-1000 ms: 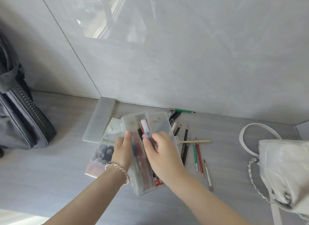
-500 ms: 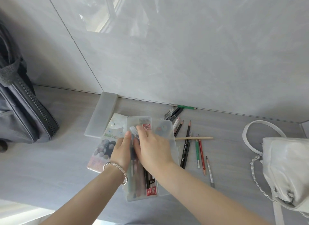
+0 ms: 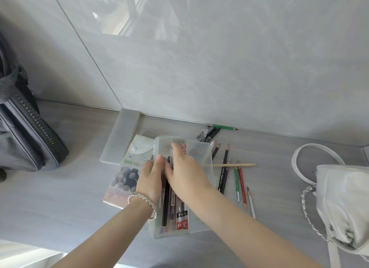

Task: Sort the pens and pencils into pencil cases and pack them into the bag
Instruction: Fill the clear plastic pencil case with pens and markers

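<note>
An open translucent pencil case [image 3: 201,158] lies on the grey tabletop with several pens [image 3: 171,210] lengthwise in its left half. My left hand [image 3: 150,180], with a bracelet at the wrist, holds the case's left edge, thumb on top. My right hand [image 3: 183,172] lies flat over the pens with its fingers stretched toward the far end. Several loose pencils [image 3: 239,180] and a bare wooden stick [image 3: 239,164] lie just right of the case. A few dark pens [image 3: 209,133] and a green pencil [image 3: 222,127] lie by the wall.
A frosted closed case [image 3: 121,136] lies to the left by the wall, and a printed "Smile" pouch [image 3: 127,174] sits partly under the open case. A grey zipped backpack [image 3: 24,140] stands far left. A white handbag [image 3: 343,204] with a chain sits at the right edge.
My right hand has brought the pens it gripped down into the case and now lies flat over them. The case has settled flat and shifted slightly toward the wall.
</note>
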A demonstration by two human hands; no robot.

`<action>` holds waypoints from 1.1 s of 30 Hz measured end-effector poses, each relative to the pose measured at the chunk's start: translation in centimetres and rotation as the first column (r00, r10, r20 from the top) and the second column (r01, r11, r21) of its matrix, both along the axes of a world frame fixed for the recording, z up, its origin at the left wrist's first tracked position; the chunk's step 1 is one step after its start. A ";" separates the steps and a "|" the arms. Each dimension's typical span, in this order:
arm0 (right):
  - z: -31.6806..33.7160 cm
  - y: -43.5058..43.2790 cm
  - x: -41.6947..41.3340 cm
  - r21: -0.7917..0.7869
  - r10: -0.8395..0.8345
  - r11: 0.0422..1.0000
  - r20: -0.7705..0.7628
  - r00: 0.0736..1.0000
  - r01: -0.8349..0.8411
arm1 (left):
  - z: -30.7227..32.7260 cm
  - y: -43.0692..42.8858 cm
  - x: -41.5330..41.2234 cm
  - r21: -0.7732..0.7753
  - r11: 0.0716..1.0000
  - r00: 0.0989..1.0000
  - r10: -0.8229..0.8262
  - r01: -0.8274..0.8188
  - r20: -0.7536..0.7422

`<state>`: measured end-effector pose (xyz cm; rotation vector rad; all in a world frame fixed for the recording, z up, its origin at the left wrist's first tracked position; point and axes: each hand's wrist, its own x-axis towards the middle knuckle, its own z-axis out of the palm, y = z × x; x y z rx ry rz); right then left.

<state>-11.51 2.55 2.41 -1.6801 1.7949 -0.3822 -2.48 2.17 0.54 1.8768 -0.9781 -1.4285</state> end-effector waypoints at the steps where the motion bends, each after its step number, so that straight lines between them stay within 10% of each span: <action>1: 0.1 0.0 0.0 -0.018 0.020 1.000 -0.037 0.999 -0.020 | 0.0 -0.1 0.0 0.002 1.000 1.000 0.016 -0.016 -0.014; 9: 1.4 -0.3 -0.3 -0.031 0.164 0.985 -0.092 0.982 -0.168 | -0.2 -0.8 0.6 0.047 0.996 0.996 0.081 -0.079 -0.026; 16: -3.2 -8.0 -6.8 0.036 -0.265 0.962 -0.137 0.955 0.272 | -0.5 -4.0 4.8 0.080 0.995 0.983 0.049 -0.064 0.178; 24: -8.4 -10.4 -7.7 0.195 -0.197 0.941 -0.344 0.918 0.275 | -1.0 -5.8 6.8 0.075 0.993 0.973 0.070 -0.089 0.221; 30: -6.2 -10.5 -8.0 0.170 -0.354 0.927 0.094 0.930 0.336 | -1.4 -6.1 7.6 0.085 0.990 0.976 0.090 -0.109 0.200; 33: -3.6 -9.8 -8.5 0.434 -0.520 0.836 0.436 0.735 0.335 | -1.2 -6.2 8.1 0.068 0.991 0.975 0.102 -0.117 0.199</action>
